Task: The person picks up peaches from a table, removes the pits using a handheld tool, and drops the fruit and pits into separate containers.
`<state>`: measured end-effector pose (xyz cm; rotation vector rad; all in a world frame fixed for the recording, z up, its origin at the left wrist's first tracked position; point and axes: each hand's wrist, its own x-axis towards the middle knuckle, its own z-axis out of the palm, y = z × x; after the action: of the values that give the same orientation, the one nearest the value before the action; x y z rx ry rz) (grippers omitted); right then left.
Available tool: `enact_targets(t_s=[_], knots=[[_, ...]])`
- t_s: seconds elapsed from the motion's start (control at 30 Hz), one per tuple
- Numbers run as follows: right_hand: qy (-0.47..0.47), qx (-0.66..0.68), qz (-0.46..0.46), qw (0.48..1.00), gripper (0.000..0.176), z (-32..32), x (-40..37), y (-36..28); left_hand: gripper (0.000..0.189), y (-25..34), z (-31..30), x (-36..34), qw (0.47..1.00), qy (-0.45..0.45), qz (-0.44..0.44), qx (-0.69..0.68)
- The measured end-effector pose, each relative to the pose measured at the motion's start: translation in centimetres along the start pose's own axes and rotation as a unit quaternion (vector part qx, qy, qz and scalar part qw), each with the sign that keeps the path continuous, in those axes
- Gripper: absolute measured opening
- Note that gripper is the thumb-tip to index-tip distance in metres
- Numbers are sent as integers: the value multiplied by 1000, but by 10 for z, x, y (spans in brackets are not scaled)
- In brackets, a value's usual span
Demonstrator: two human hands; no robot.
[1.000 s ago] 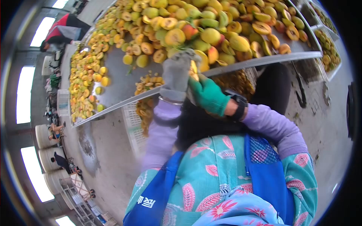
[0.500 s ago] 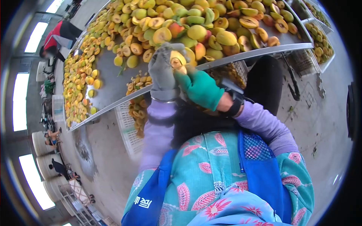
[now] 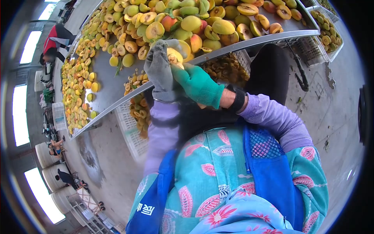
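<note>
A grey-gloved left hand (image 3: 159, 72) grips a cut yellow peach (image 3: 174, 54). The green-gloved right hand (image 3: 198, 84) presses closed against it, its contents hidden.

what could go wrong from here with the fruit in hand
1. The cut fruit is pinched between the grey-gloved left hand and green-gloved right hand at the table edge; a slip could drop it toward the crate below.
2. The fruit heap crowds that edge; a nudge might roll pieces off.
</note>
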<state>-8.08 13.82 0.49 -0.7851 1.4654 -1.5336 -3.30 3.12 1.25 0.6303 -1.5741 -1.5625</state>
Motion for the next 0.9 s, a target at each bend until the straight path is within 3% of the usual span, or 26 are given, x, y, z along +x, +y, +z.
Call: enact_targets(t_s=[0.07, 0.13, 0.17, 0.2, 0.23, 0.27, 0.3, 0.33, 0.4, 0.43, 0.47, 0.5, 0.57, 0.63, 0.7, 0.73, 0.77, 0.8, 0.83, 0.87, 0.9], knots=[[-38, 103, 94, 990, 48, -6, -3, -15, 37, -2, -2, 3, 1000, -13, -19, 12], [-83, 171, 190, 963, 46, -13, -2, -20, 35, 4, -1, 12, 991, -63, -111, 49], [-74, 216, 191, 954, 45, -12, -3, -16, 34, 5, -2, 19, 981, -89, -157, 65], [-65, 261, 192, 944, 45, -8, -2, -10, 30, 1, -9, 31, 958, -182, -78, 209], [-56, 305, 192, 931, 44, -2, 0, -6, 29, -7, -11, 37, 954, -179, -26, 238], [2, 284, 166, 945, 47, 8, 4, -6, 29, -15, -13, 42, 947, -175, 27, 267], [35, 186, 8, 982, 48, 9, 12, 6, 28, -18, -15, 45, 936, -170, 82, 297], [66, 84, -151, 983, 50, 9, 24, 13, 25, -1, 6, 36, 988, -52, -41, 143], [-54, 100, 116, 987, 56, -12, 24, 10, 22, -1, 4, 26, 989, -44, -78, 119], [-57, 65, 84, 993, 56, -18, 24, 14, 21, -2, 3, 22, 988, -42, -100, 106], [-62, 25, 55, 996, 56, -25, 27, 22, 20, -2, 2, 17, 983, -116, -26, 142], [-69, -17, 27, 997, 57, -29, 28, 26, 20, -9, 0, 18, 979, -122, 1, 165], [-56, 69, 68, 994, 53, -23, 30, 31, 21, -23, -2, 25, 966, -137, 60, 212], [-89, 203, 129, 967, 50, -25, 20, 5, 21, -16, 8, 25, 993, -82, -58, 65], [-104, 216, 176, 955, 45, -31, 23, -2, 20, -19, 10, 28, 993, -62, -88, 37], [-116, 194, 182, 957, 44, -33, 26, 1, 22, -25, -1, 37, 987, -119, -29, 100], [-117, 167, 181, 962, 43, -40, 29, 5, 24, -26, -15, 34, 885, -161, 204, 386], [-293, 305, 114, 899, 32, -46, 46, 65, 28, -8, -10, 26, 660, -166, 440, 586], [-296, 141, -66, 942, 30, -37, 65, 93, 27, -1, -15, 22, 777, -178, 377, 471], [-192, -159, -272, 930, 28, -30, 84, 121, 25, -6, -7, 26, 846, -178, 350, 361], [-41, -331, -387, 860, 28, -23, 102, 149, 23, -39, -12, 37, 881, -128, 300, 341]])
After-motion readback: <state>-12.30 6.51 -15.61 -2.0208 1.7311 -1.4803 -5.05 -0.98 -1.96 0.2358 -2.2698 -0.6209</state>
